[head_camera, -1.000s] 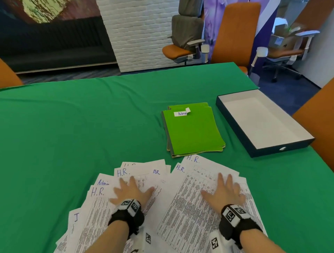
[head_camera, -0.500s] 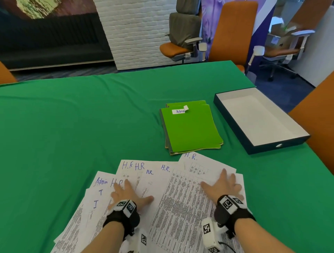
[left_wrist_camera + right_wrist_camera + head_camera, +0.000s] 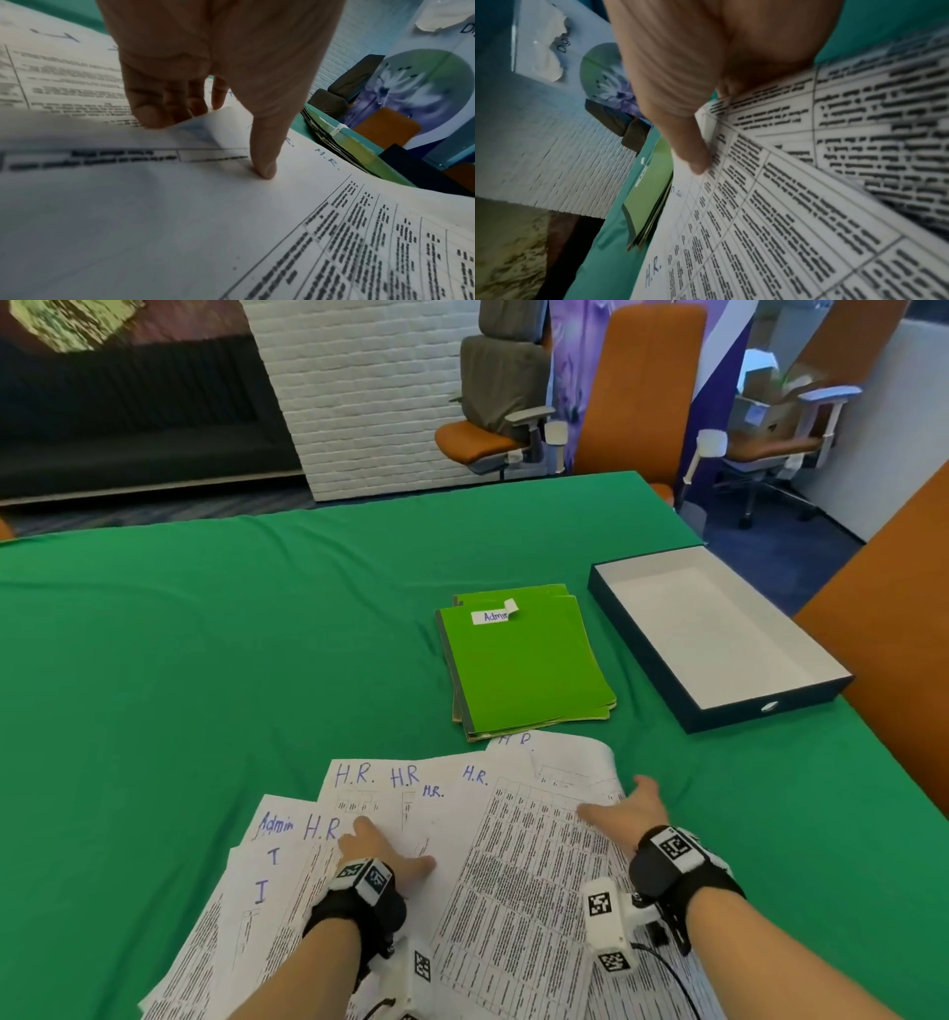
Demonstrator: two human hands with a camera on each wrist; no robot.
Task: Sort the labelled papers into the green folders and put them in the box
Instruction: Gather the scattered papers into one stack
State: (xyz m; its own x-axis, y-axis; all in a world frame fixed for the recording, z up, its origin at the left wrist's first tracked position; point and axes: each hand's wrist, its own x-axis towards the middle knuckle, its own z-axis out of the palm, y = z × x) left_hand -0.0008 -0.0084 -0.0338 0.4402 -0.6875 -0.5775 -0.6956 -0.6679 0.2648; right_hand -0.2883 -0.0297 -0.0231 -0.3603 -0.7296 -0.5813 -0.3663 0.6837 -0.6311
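Observation:
Several white printed papers lie fanned at the near table edge, hand-labelled H.R., Admin, T and I. My left hand presses on the left part of the fan; its thumb and bent fingertips bear down on the sheets. My right hand pinches the right edge of an H.R. sheet, thumb on top and fingers hidden beneath, so that edge curls up. A stack of green folders, the top one tagged Admin, lies just beyond the papers. The dark box with a white inside stands to their right.
A green cloth covers the whole table. An orange chair back stands close behind the box at the right edge. More office chairs stand past the far edge.
The papers have been fanned out to the left, showing more labels. My right hand went from lying flat on the sheets to pinching a sheet's right edge and lifting it.

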